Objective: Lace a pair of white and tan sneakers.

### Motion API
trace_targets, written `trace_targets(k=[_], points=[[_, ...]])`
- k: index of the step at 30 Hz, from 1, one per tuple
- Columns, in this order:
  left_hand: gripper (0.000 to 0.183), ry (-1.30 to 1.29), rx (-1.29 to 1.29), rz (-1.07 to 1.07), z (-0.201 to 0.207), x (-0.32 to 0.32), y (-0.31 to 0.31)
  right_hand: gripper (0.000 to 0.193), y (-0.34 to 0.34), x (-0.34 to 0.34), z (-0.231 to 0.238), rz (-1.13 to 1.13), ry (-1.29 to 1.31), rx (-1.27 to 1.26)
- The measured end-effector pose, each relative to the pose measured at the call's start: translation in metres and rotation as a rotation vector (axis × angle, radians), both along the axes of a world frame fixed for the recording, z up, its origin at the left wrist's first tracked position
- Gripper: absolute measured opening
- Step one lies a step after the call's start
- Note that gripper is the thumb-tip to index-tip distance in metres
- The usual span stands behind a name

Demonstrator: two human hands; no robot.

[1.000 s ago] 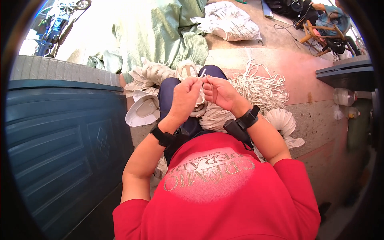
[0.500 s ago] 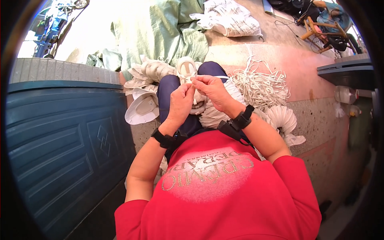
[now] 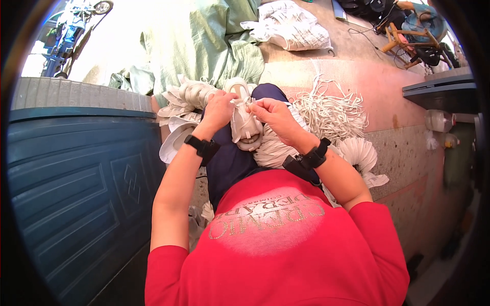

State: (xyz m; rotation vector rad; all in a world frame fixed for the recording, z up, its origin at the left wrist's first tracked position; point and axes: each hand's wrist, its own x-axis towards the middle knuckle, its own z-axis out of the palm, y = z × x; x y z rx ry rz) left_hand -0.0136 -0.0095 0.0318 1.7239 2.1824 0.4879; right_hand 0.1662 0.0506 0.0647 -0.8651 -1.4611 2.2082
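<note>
A pale beige shoe upper lies on my lap between my knees, its heel opening toward me. White shoelace runs through its front. My left hand is closed at the left side of the lacing, fingertips pinched on the shoelace. Just right of it, my right hand pinches another part of the shoelace between thumb and forefinger. The lace between the fingers is small and partly hidden. Black bands circle both wrists.
A heap of loose white laces lies right of my knee. Stacked shoe uppers sit beyond my left knee, with another stack to the right. A blue panelled door stands at left; a green tarp and a white sack lie ahead.
My hands have moved apart from above the shoe upper, the left going leftward and slightly up. More of the upper and its lacing now shows between them.
</note>
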Motion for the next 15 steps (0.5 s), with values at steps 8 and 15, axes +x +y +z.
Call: trace_targets(k=[8, 15], points=[[0.015, 0.387, -0.252, -0.515, 0.003, -0.015, 0.032, 0.022, 0.045, 0.024, 0.072, -0.029, 0.196, 0.095], [0.005, 0.593, -0.238, -0.354, -0.011, -0.022, 0.024, 0.019, 0.127, 0.083, 0.221, -0.261, 0.429, 0.663]])
